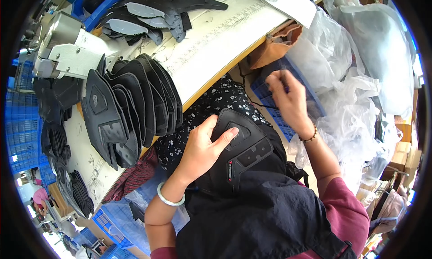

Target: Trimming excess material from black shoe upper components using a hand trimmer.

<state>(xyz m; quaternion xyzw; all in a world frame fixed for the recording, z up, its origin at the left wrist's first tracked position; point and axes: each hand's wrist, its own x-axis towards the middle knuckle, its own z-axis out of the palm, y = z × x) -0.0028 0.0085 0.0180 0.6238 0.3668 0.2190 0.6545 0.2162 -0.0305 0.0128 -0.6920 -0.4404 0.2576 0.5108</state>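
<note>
My left hand grips a black shoe upper piece above my lap, its thumb pressed on top. The piece has a stitched edge, a raised panel and small red marks. Out to the right, above a blue plastic basket, is my right hand. Its fingers are curled together and partly blurred by motion; whatever they pinch, if anything, is too small to make out. On the table to the left, a row of similar black shoe uppers leans together.
The white table has a wooden front edge and printed ruler marks. A sewing machine stands at its left. More black and grey pieces lie at the back. A brown pouch hangs at the edge; clear plastic bags fill the right side.
</note>
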